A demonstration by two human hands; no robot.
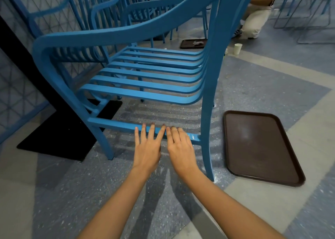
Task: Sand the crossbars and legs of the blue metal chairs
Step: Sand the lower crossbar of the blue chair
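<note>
Far left I see a black table base (59, 137) flat on the speckled floor (108, 193), with more blue chairs (101, 11) stacked behind it. Next, the blue metal chair (145, 79) I'm working on stands upright on the floor, slatted seat facing me. Its low crossbar (117, 125) runs between the front legs — my left hand (147, 148) lies flat on it, fingers straight and spread, holding nothing. Just beside it my right hand (180, 146) rests on the same bar, fingers straight and together, also holding nothing. I can't tell if any sandpaper sits under either palm. Right of the chair leg (207, 139) a brown tray (261, 148) lies on the floor — beyond it a paper cup (237, 49), a second dark tray (193, 43), and a crouching person (253, 22).
</note>
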